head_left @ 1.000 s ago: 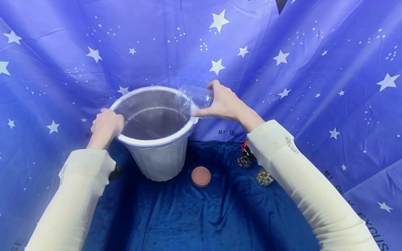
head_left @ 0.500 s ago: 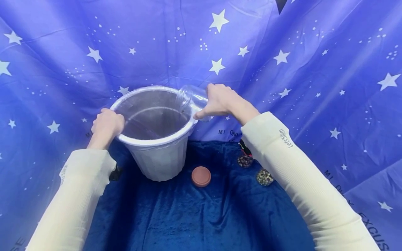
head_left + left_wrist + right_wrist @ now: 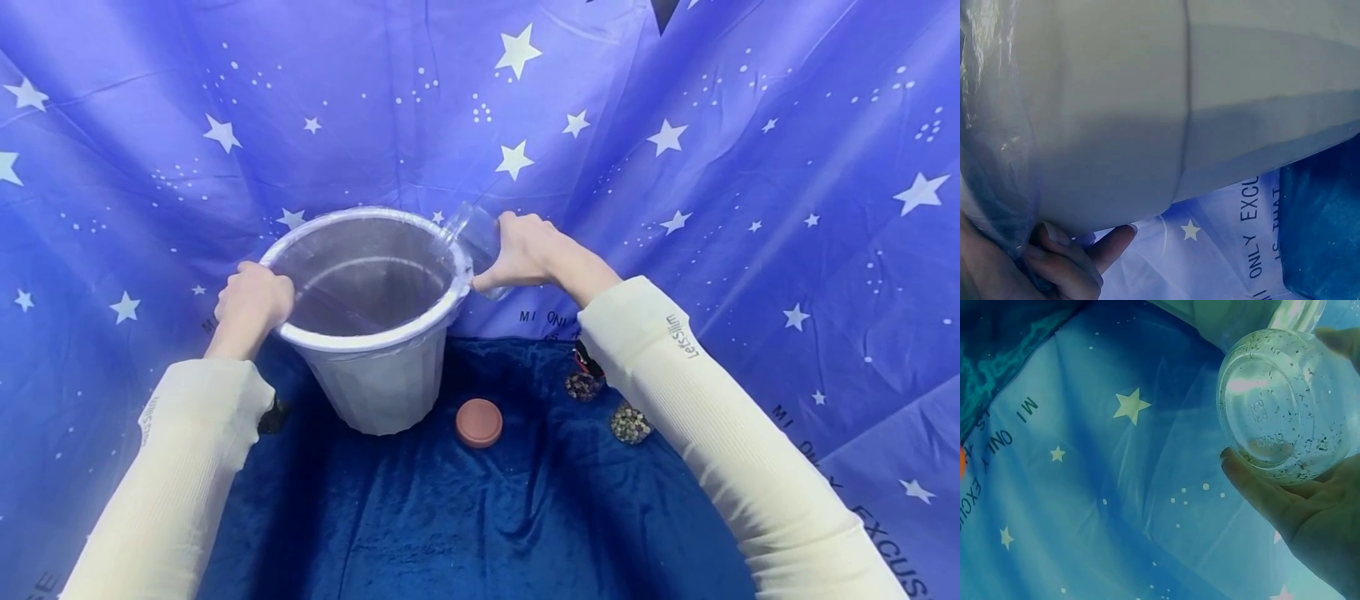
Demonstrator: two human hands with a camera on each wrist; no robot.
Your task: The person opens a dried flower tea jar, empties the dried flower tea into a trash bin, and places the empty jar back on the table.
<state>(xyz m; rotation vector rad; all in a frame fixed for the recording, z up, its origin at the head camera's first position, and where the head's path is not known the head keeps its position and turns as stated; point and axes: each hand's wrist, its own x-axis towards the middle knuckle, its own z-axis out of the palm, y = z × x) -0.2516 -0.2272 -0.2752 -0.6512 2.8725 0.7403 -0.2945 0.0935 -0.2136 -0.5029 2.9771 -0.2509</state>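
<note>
A white trash can point(image 3: 382, 387) stands upright, a clear plastic liner point(image 3: 997, 137) folded over its rim. My left hand point(image 3: 253, 304) grips the rim at the left side; in the left wrist view its fingers curl beside the liner. At the opposite side, my right hand point(image 3: 532, 254) holds a clear plastic jar point(image 3: 472, 237) without a lid, tilted with its mouth over the rim. The right wrist view shows the jar's round base point(image 3: 1266, 409) and small dark specks clinging inside. A round reddish-brown lid point(image 3: 479, 423) lies on the cloth in front of the trash can.
Two containers of mixed pebble-like bits, one nearer point(image 3: 632, 423) and one farther point(image 3: 582, 386), are on the dark blue cloth point(image 3: 450, 517), partly behind my right sleeve. A purple-blue star-printed curtain point(image 3: 420, 100) hangs close behind the trash can.
My right hand has drawn the jar slightly right, its mouth shifting from over the opening toward the rim, and the jar's tilt has changed. The left hand and trash can stay put.
</note>
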